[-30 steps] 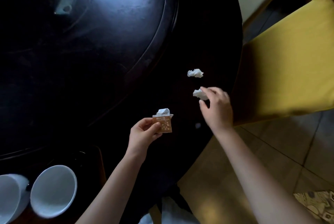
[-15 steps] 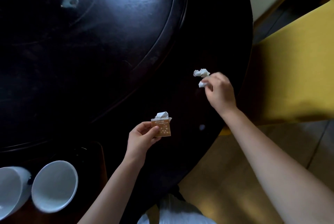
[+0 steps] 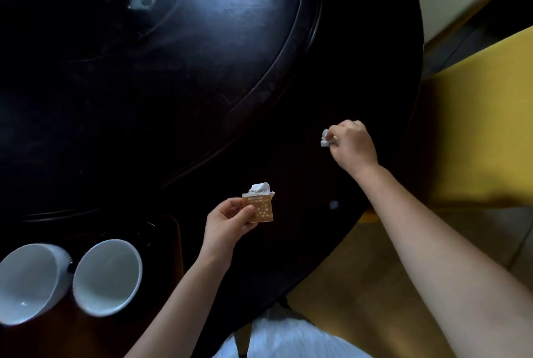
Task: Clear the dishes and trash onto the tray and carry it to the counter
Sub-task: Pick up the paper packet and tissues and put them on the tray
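Note:
My left hand [image 3: 227,222] pinches a small brown packet [image 3: 261,207] with a torn white top, holding it above the dark round table [image 3: 360,74]. Over the table near its right edge, my right hand [image 3: 353,145] is closed on crumpled white tissue [image 3: 325,138], of which only a bit sticks out past the fingers. At the lower left two white cups [image 3: 108,277] lie on their sides on a dark brown tray [image 3: 170,245], openings facing me.
A raised dark turntable [image 3: 178,49] fills the middle of the table. A yellow chair seat [image 3: 484,132] stands close to the table's right edge. Wooden floor shows below the table edge.
My right hand picked up one tissue wad, reached to the second and closed on it too; no tissue lies on the table now. The left hand stayed put with the packet.

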Motion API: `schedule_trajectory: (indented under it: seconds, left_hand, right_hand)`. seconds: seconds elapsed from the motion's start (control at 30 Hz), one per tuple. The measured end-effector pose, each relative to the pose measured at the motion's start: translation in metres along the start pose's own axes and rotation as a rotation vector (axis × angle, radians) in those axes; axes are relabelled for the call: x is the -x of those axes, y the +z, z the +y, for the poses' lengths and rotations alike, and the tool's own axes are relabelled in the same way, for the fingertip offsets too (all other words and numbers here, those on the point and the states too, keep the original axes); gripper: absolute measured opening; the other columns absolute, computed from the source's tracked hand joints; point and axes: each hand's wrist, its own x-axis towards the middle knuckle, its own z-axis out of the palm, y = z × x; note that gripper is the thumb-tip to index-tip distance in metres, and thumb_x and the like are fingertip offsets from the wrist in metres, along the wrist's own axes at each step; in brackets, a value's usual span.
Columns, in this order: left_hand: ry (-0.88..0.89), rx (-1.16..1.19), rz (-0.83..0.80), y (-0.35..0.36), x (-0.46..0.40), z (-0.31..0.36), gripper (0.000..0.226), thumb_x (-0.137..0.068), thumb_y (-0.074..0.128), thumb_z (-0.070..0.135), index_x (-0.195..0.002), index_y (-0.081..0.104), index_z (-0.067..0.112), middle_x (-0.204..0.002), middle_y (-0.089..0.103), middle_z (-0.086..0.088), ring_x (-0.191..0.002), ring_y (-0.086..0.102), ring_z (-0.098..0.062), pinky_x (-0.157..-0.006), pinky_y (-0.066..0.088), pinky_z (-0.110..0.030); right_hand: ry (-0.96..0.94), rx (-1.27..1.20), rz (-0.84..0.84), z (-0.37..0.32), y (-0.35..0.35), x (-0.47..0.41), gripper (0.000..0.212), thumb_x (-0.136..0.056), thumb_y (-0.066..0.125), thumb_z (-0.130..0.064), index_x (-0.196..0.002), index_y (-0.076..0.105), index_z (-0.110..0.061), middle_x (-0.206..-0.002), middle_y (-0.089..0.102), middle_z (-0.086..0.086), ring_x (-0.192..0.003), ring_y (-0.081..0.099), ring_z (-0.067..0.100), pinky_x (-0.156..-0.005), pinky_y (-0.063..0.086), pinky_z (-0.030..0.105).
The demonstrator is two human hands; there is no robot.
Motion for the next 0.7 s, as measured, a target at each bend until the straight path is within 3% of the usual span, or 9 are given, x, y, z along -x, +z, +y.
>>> schedule_trajectory:
  seconds: [0.13, 0.23, 0.33, 0.43, 0.6, 0.7]
  left_hand:
    - [0.001, 0.006, 0.0, -0.005, 0.008, 0.003, 0.01, -0.084, 0.063, 0.009, -0.092, 0.068, 0.012, -0.094, 0.072, -0.008, -0.087, 0.071, -0.017, -0.065, 0.054, -0.018]
    - [0.021, 0.004, -0.003, -0.014, 0.02, 0.007, 0.01, -0.084, 0.063, 0.009, -0.09, 0.069, 0.015, -0.088, 0.074, -0.004, -0.086, 0.071, -0.017, -0.065, 0.054, -0.019]
    - [0.043, -0.018, -0.015, -0.027, 0.035, 0.01, 0.011, -0.084, 0.063, 0.01, -0.087, 0.069, 0.019, -0.081, 0.075, 0.001, -0.084, 0.071, -0.015, -0.064, 0.054, -0.018]
    - [0.073, -0.041, -0.031, -0.046, 0.056, 0.009, 0.015, -0.084, 0.063, 0.01, -0.085, 0.07, 0.023, -0.082, 0.076, 0.002, -0.082, 0.072, -0.016, -0.065, 0.054, -0.018]
    - [0.154, -0.06, -0.067, -0.098, 0.103, -0.002, 0.027, -0.083, 0.062, 0.003, -0.079, 0.073, 0.027, -0.08, 0.075, -0.001, -0.077, 0.071, -0.013, -0.065, 0.054, -0.02]
    - [0.156, -0.095, 0.009, -0.144, 0.124, -0.012, 0.026, -0.082, 0.063, -0.001, -0.079, 0.072, 0.023, -0.08, 0.075, -0.001, -0.08, 0.07, -0.017, -0.07, 0.058, -0.031]
  right_hand:
    - [-0.012, -0.087, -0.018, -0.018, 0.0, 0.032, 0.009, -0.082, 0.06, -0.003, -0.086, 0.068, -0.004, -0.092, 0.067, 0.016, -0.091, 0.055, 0.031, -0.076, 0.039, 0.028]
    - [-0.022, -0.257, -0.021, -0.044, -0.002, 0.071, 0.006, -0.081, 0.066, -0.007, -0.085, 0.068, -0.004, -0.089, 0.067, 0.016, -0.087, 0.059, 0.028, -0.076, 0.046, 0.034]
    - [-0.03, -0.361, -0.021, -0.076, -0.004, 0.114, 0.011, -0.076, 0.071, -0.003, -0.087, 0.068, -0.007, -0.091, 0.067, 0.011, -0.088, 0.061, 0.024, -0.076, 0.047, 0.026]
    - [-0.037, -0.443, -0.009, -0.113, -0.005, 0.159, 0.018, -0.071, 0.073, 0.003, -0.085, 0.068, -0.008, -0.091, 0.068, 0.008, -0.09, 0.061, 0.021, -0.082, 0.05, 0.028]
    - [-0.103, -0.46, -0.061, -0.177, 0.004, 0.227, 0.019, -0.07, 0.074, 0.001, -0.086, 0.068, -0.009, -0.094, 0.067, 0.006, -0.094, 0.06, 0.017, -0.086, 0.047, 0.019]
    - [-0.158, -0.45, -0.071, -0.209, 0.015, 0.252, 0.016, -0.072, 0.073, 0.001, -0.083, 0.068, -0.009, -0.093, 0.067, 0.006, -0.094, 0.06, 0.018, -0.088, 0.044, 0.021]
